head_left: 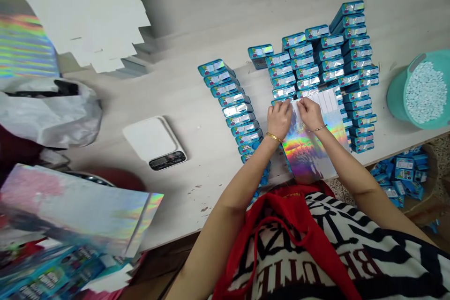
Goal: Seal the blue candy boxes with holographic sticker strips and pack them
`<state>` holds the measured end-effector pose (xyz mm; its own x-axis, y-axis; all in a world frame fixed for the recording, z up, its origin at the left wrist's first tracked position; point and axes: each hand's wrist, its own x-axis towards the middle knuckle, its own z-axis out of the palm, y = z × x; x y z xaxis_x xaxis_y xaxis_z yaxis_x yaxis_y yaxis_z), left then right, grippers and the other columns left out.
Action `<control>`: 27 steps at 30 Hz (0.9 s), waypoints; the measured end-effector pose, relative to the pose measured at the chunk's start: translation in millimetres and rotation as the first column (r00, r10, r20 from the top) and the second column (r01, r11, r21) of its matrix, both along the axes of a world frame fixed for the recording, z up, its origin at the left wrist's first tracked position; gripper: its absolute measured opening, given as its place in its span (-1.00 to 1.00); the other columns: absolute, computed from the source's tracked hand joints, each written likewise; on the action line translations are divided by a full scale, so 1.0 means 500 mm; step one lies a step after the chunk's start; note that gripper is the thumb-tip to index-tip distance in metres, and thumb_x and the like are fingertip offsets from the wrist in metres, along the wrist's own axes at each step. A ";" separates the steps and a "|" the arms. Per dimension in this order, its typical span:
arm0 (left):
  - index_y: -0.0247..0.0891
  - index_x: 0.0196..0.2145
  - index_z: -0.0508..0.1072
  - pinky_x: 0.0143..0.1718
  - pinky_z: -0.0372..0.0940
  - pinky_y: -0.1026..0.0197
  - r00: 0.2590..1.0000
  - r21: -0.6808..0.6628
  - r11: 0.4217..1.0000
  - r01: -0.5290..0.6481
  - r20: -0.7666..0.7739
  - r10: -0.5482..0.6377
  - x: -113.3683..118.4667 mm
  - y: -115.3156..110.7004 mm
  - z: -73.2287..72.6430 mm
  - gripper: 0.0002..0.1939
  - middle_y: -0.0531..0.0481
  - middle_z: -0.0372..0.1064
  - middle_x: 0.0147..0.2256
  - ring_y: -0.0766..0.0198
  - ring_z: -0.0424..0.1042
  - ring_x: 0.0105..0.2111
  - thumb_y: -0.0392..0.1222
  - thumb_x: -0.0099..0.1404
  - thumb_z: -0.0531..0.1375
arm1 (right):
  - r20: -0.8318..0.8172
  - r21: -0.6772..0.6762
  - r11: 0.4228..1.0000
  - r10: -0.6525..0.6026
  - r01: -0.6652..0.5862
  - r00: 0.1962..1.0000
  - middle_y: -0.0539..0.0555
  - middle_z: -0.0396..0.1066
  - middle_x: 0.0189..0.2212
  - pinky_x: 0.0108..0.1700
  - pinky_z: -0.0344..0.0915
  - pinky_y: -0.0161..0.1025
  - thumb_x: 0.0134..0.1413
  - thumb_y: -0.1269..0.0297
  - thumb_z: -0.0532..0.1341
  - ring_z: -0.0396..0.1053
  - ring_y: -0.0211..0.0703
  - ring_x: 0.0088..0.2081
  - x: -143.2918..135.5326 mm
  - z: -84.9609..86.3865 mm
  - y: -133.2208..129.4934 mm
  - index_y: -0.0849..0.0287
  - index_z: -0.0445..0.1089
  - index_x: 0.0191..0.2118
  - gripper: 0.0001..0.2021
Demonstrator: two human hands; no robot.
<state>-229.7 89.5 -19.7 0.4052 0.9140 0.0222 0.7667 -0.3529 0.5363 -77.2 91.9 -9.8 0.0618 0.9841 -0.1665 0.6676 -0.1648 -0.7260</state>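
Observation:
A shiny holographic sheet [312, 150] with pale rectangular strips along its far end lies over rows of small blue boxes [302, 61]. Both hands are at its far left corner, close together. My left hand [280, 121] has its fingers closed at the sheet's far edge. Just to the right, my right hand [310, 113] pinches with thumb and forefinger at the pale strips. Whether a strip has come loose between the fingertips is too small to tell. Part of the box rows is hidden under the sheet and the arms.
A separate row of blue boxes [234, 110] runs left of the sheet. Right stands a turquoise bucket [395, 91] of white pellets; a carton [429, 192] of blue packs sits below. Leftward are a white scale [151, 140], flat white cartons [84, 4] and more holographic sheets [77, 206].

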 end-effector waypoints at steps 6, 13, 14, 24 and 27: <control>-0.21 -0.21 0.48 -0.04 0.16 0.01 0.995 -0.008 1.000 -0.003 0.100 0.004 -0.002 -0.106 0.085 -0.80 -0.18 0.49 -0.03 0.08 0.39 -0.05 -0.20 0.44 0.06 | -0.056 -0.021 0.999 -0.033 0.032 0.998 -0.02 0.25 -0.54 -0.28 0.17 -0.23 0.26 0.05 0.07 0.23 -0.16 -0.41 0.013 0.000 0.007 0.10 0.24 -0.44 -0.70; -0.18 -0.30 0.38 -0.14 0.29 0.13 0.568 -0.397 0.792 -0.465 0.553 0.610 -0.083 -0.232 0.185 -0.84 0.01 0.42 -0.34 0.24 0.43 -0.29 -0.06 0.32 0.24 | -0.479 -0.187 0.969 -0.232 0.160 0.847 0.01 0.34 -0.45 -0.42 0.27 -0.30 0.14 -0.41 -0.04 0.33 -0.26 -0.45 -0.050 0.079 -0.087 0.16 0.40 -0.24 -0.33; -0.18 -0.30 0.36 -0.17 0.30 0.16 0.449 -0.476 0.720 -0.504 0.568 0.690 -0.099 -0.239 0.179 -0.81 0.03 0.39 -0.36 0.27 0.42 -0.32 -0.05 0.29 0.26 | -0.541 -0.277 0.954 -0.255 0.117 0.802 0.03 0.37 -0.42 -0.46 0.27 -0.31 0.09 -0.47 -0.04 0.35 -0.26 -0.45 -0.074 0.090 -0.114 0.16 0.40 -0.21 -0.29; -0.25 -0.40 0.39 -0.30 0.27 0.29 0.073 -0.699 0.420 -0.578 0.469 0.880 -0.198 -0.282 0.083 -0.77 0.10 0.34 -0.45 0.38 0.34 -0.43 -0.11 0.12 0.34 | -0.624 -0.398 0.905 -0.150 -0.148 0.767 -0.05 0.34 -0.54 -0.44 0.30 -0.27 -0.01 -0.26 0.22 0.31 -0.24 -0.51 -0.241 0.066 -0.234 0.10 0.27 -0.40 -0.54; -0.24 -0.41 0.38 -0.26 0.28 0.26 0.134 -0.641 0.433 -0.633 0.460 0.878 -0.212 -0.274 0.065 -0.83 0.08 0.34 -0.44 0.34 0.34 -0.40 -0.14 0.17 0.30 | -0.576 -0.326 0.930 -0.054 -0.168 0.816 -0.04 0.33 -0.49 -0.35 0.34 -0.23 0.11 -0.12 0.18 0.34 -0.22 -0.45 -0.249 0.045 -0.213 0.11 0.29 -0.31 -0.64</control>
